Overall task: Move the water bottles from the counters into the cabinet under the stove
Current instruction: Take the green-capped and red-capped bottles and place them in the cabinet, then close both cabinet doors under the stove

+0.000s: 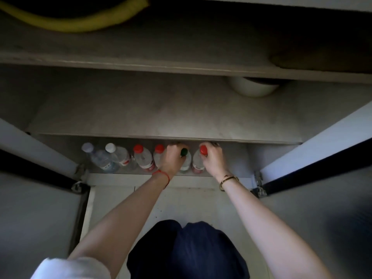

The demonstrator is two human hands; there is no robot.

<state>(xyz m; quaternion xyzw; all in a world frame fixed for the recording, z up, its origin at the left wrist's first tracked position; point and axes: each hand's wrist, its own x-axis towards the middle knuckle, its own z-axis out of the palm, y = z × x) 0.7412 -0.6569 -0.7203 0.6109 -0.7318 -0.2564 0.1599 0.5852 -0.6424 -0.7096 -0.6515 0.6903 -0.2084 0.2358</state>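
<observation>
I look down into the open cabinet, where a row of clear water bottles stands upright on the bottom shelf [233, 164]. My left hand [173, 158] grips the neck of a green-capped bottle [186, 162]. My right hand [213, 158] grips the neck of a red-capped bottle [198, 162] right beside it. To the left stand two red-capped bottles [143, 158] [159, 153], a white-capped bottle [118, 155] and a pale-capped bottle [98, 158] at the far left. The bottoms of the held bottles are hidden by the shelf's front edge and my hands.
Both cabinet doors stand open, the left door [36, 146] and the right door [314, 141]. A middle shelf [161, 115] overhangs the bottles; a white bowl [253, 88] sits at its back right. A yellow hose [80, 21] curves above. Bare shelf lies right of the bottles.
</observation>
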